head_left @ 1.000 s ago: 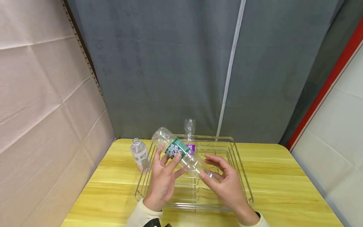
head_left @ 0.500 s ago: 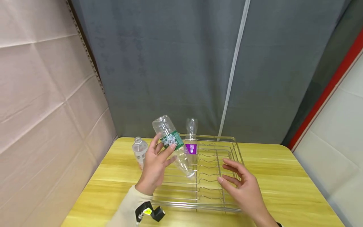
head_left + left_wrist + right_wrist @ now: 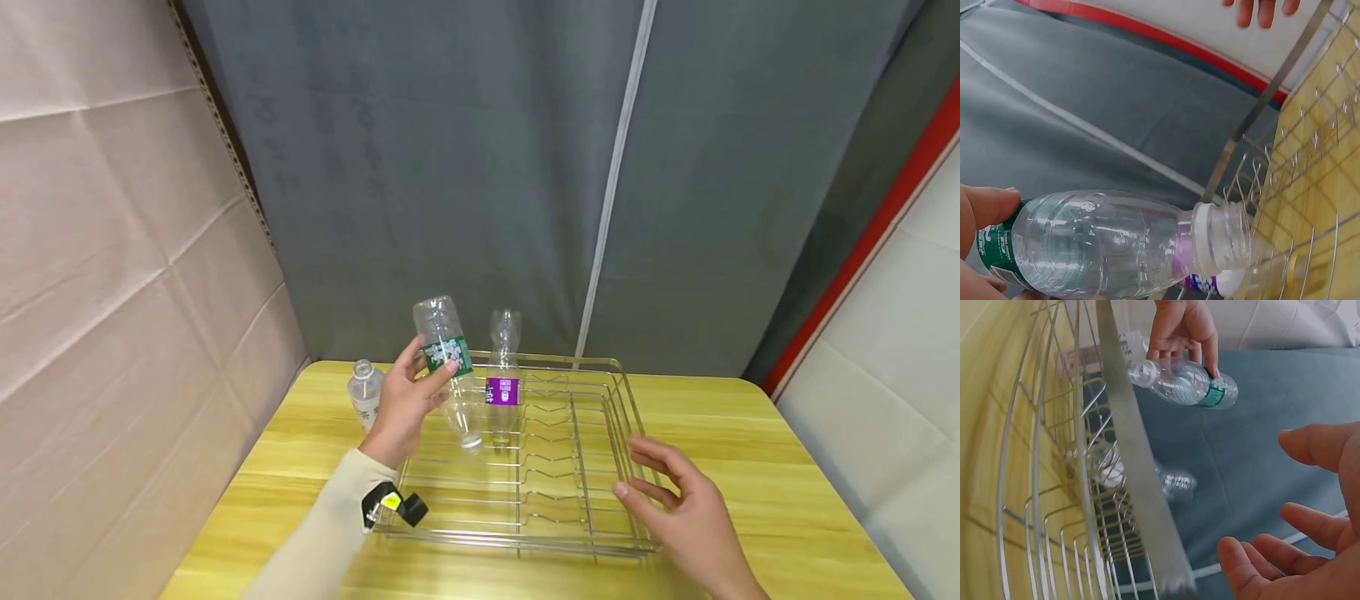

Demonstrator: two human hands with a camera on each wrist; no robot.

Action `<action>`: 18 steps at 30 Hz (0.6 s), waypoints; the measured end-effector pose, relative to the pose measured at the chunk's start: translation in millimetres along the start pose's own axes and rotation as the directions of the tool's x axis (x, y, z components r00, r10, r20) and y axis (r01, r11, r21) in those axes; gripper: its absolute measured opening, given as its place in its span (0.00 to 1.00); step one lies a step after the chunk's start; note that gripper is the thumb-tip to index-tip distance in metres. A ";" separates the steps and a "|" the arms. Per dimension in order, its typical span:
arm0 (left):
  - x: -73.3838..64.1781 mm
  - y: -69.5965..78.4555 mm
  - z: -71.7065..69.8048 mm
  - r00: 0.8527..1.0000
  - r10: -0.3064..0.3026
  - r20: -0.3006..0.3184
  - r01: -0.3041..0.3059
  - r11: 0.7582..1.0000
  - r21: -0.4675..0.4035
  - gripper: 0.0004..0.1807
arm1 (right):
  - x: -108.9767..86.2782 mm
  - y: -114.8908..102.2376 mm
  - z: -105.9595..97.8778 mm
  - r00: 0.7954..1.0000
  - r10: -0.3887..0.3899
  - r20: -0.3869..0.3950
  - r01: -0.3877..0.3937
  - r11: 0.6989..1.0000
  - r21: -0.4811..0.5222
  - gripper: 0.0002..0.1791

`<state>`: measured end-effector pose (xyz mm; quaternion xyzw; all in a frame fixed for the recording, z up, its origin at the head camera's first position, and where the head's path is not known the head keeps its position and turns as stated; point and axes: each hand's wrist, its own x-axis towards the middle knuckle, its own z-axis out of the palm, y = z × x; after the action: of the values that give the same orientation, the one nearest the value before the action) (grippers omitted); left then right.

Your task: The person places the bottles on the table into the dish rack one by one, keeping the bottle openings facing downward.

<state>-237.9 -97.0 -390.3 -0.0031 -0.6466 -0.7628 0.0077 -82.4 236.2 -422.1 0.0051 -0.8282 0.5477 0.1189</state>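
Observation:
My left hand [image 3: 405, 407] grips a clear plastic bottle [image 3: 463, 408] with a green label, neck down and slightly tilted, over the left part of a wire dish rack [image 3: 555, 521]. In the left wrist view its uncapped mouth, ringed in white, points toward the wires. A second clear bottle [image 3: 504, 358] with a purple label stands upside down in the rack just to the right. My right hand [image 3: 686, 512] hovers by the rack's right side, holding nothing, fingers loosely bent and spread. Behind the left hand, a third bottle [image 3: 364, 390] with a white label stands upright, partly hidden.
The rack sits on a yellow wooden table [image 3: 750, 467]. A grey curtain [image 3: 450, 167] hangs behind it. Pale cloth panels [image 3: 135, 292] flank the left, and a white panel with a red edge [image 3: 870, 208] the right.
The right hand has let go of the green-labelled bottle and moved right and down. The left hand has turned the bottle from slanted to nearly vertical, neck down.

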 end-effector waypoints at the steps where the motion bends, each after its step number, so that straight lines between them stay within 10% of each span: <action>1: 3.8 -1.4 -0.8 1.000 -0.001 -0.001 0.001 1.000 0.019 0.48 | -0.3 2.1 -1.8 1.000 0.020 0.003 -0.020 1.000 -0.012 0.32; 18: 57.6 -36.0 7.0 1.000 -0.018 -0.023 0.023 0.973 0.228 0.48 | -9.1 33.6 -19.9 0.939 0.344 0.006 -0.340 0.931 -0.136 0.45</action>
<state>-296.0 -84.7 -423.8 0.0126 -0.7299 -0.6834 0.0069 -74.4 266.7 -447.0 -0.1388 -0.8526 0.5036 0.0098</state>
